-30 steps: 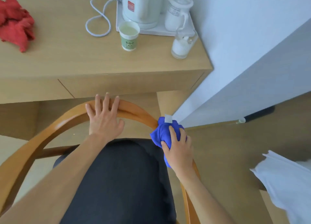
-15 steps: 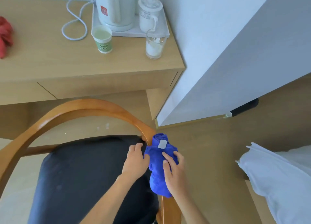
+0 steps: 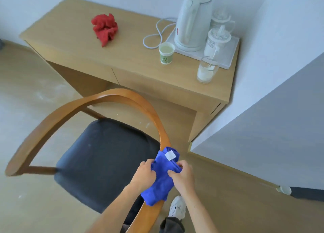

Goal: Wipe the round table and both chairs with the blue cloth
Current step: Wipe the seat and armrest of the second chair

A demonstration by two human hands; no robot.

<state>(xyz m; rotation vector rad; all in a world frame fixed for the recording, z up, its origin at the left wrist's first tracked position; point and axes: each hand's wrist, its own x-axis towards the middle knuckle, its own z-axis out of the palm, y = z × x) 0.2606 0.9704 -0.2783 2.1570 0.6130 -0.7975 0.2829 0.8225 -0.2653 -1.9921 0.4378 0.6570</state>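
A chair with a curved wooden rail [image 3: 121, 97] and a black seat [image 3: 103, 161] stands in front of me. The blue cloth [image 3: 162, 178], bunched up with a white tag, is draped over the rail's right arm. My left hand [image 3: 144, 175] grips the cloth's left side. My right hand [image 3: 182, 175] pinches its right side. Both hands sit close together on the rail. No round table or second chair is in view.
A wooden desk [image 3: 122, 57] behind the chair carries a red cloth [image 3: 104, 29], a paper cup [image 3: 166, 52], a glass [image 3: 207, 69] and a white kettle [image 3: 192, 20] on a tray. A white wall corner [image 3: 263, 127] juts in at the right. My white shoe [image 3: 178, 207] is on the floor.
My left hand left the top of the rail and joined the right hand on the cloth. The cloth slid down the right arm of the rail. My view swung left.
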